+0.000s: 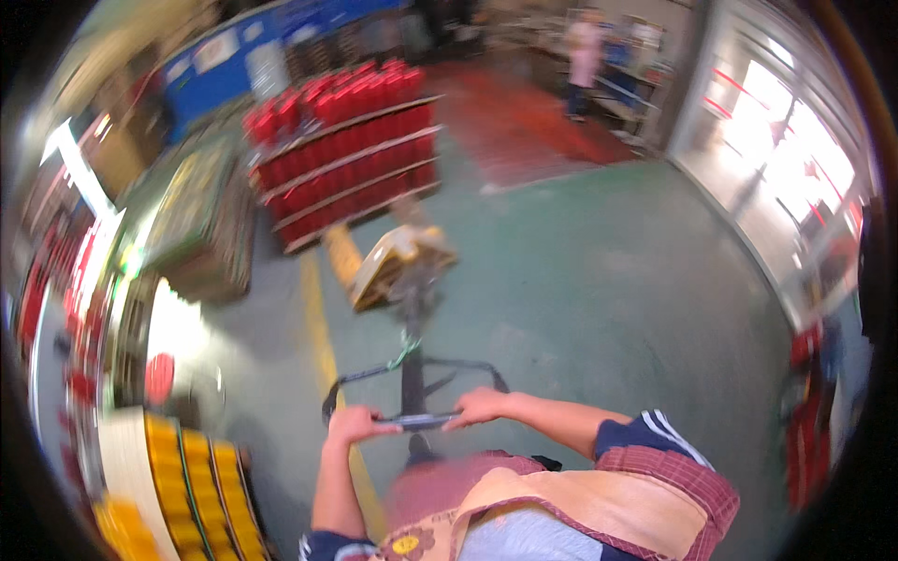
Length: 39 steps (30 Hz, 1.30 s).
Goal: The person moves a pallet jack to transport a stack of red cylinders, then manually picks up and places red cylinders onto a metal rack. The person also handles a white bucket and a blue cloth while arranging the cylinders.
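tan cloth with a red checked edge is seen nearest, in the apron [599, 491] that is worn. beyond it is spread a smooth green floor [599, 262]. a blocky stack of red goods [346, 182], banded by pale flat layers, is set farther off. just in front of it the yellow metal pallet truck [393, 257] is parked; whether its forks [342, 254] are slid underneath cannot be told. its dark handle [412, 379], a rounded loop on a straight shaft, is best pushed or pulled evenly, arms kept relaxed and feet clear of the wheels. the slim grey crossbar [419, 421] is gripped near each end, the left hand [354, 425] and right hand [482, 407] both curled around it; an equal hold should be kept for straight steering.
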{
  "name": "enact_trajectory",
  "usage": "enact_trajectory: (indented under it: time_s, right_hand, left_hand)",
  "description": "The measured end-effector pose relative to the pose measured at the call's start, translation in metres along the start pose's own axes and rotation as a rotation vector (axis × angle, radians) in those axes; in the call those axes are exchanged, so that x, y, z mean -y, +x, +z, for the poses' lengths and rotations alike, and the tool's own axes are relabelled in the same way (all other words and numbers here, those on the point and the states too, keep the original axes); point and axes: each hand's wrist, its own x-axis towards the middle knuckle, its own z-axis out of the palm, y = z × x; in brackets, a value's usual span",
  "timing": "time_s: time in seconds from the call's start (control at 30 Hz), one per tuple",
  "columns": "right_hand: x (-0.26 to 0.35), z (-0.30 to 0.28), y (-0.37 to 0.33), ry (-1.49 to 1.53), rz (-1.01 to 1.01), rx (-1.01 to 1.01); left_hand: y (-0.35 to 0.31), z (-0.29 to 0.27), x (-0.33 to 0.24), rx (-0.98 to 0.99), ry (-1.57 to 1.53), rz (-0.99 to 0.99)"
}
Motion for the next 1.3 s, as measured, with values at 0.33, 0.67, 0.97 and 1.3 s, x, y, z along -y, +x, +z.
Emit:
enact_trajectory:
  time_s: [0.33,0.67,0.97,1.3]
  right_hand:
    - [0.010,0.142,-0.137,0.041,0.030,-0.044]
    - [0.049,0.230,-0.218,0.011,0.055,-0.040]
    - [0.100,0.326,-0.304,-0.081,0.044,-0.055]
    - [0.104,0.461,-0.461,-0.247,-0.174,0.023]
  left_hand:
    - [-0.180,0.121,-0.082,-0.049,-0.156,-0.093]
    - [-0.302,0.158,-0.106,-0.121,-0.166,-0.107]
    - [-0.430,0.217,-0.132,-0.143,-0.161,-0.130]
    - [-0.606,0.323,-0.227,-0.120,-0.177,-0.237]
